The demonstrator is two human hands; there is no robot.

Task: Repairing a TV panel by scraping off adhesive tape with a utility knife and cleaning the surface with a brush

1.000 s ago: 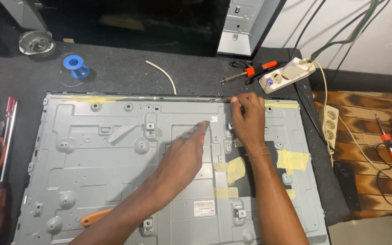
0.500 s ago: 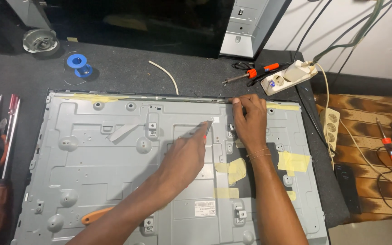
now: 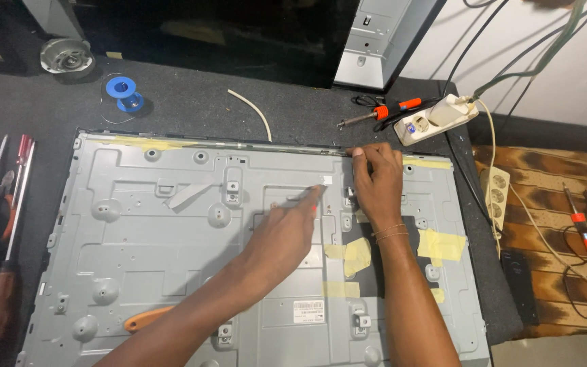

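Left hand (image 3: 287, 231) flat, forefinger extended; right hand (image 3: 377, 178) fingertips pinching.

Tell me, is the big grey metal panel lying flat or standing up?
Lying flat. The metal back panel rests face-down on the dark table, and both hands, left hand and right hand, press down on it.

Even indoor light, sharp focus, soft shadows, dim upper edge

Both hands rest on a grey metal panel (image 3: 171, 245): left hand (image 3: 287, 234) pointing, right hand (image 3: 377, 178) seemingly pinching its top edge.
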